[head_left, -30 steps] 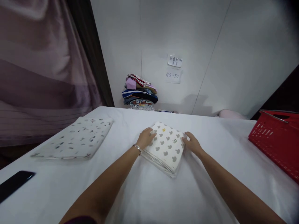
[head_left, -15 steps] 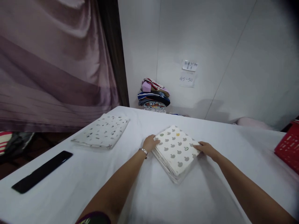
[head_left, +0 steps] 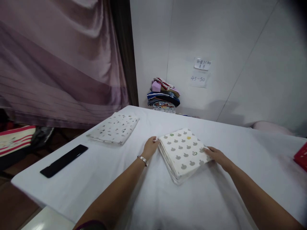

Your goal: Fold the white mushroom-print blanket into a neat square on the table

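Note:
A folded white cloth with grey mushroom-like prints (head_left: 183, 153) lies on the white-covered table (head_left: 120, 179). My left hand (head_left: 151, 147) rests against its left edge, a bracelet on the wrist, fingers curled at the fold. My right hand (head_left: 216, 155) lies flat against the cloth's right edge, fingers stretched out. Both hands touch the cloth from either side; neither lifts it.
A second folded cloth with small dark prints (head_left: 115, 128) lies at the table's far left. A black flat bar (head_left: 64, 156) sits near the left edge. A pile of coloured clothes (head_left: 163, 96) stands by the wall. A red basket's corner (head_left: 301, 156) shows at right. A mauve curtain (head_left: 59, 64) hangs left.
The view has swung left, so the red basket has nearly left the frame. The folded cloth has turned slightly between my hands, which stay at its two sides.

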Action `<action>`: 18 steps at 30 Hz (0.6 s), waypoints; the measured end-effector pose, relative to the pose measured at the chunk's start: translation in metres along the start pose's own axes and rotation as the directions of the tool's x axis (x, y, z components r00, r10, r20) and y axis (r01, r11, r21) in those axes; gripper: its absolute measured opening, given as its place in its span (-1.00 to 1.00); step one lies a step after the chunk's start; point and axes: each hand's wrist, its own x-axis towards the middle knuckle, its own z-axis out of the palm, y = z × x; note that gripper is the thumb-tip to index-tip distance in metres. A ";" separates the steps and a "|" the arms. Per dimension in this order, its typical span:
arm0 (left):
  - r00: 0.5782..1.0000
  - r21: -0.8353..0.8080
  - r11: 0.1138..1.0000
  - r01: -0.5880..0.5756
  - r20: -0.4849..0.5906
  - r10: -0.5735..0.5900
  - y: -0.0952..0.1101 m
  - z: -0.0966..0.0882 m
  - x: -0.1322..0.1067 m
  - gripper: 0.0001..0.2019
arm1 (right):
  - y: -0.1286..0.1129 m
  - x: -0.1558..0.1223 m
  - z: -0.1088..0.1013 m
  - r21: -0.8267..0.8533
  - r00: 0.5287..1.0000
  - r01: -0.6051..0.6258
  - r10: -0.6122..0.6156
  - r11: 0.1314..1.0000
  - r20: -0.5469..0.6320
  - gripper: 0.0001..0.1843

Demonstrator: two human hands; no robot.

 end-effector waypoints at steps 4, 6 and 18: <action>0.999 -0.008 1.000 0.023 0.033 -0.022 -0.005 -0.003 -0.019 -0.59 | -0.002 0.003 0.004 0.009 1.000 -0.029 0.029 1.000 0.005 -0.36; 0.998 -0.002 1.000 0.029 0.052 -0.029 -0.004 0.001 -0.024 -0.60 | -0.003 0.000 0.005 0.001 0.999 -0.032 0.032 0.999 0.014 -0.37; 0.996 -0.110 0.994 0.003 0.091 0.007 0.000 0.014 -0.020 -0.59 | 0.014 -0.076 0.014 -0.146 0.991 -0.125 0.132 0.981 0.033 -0.06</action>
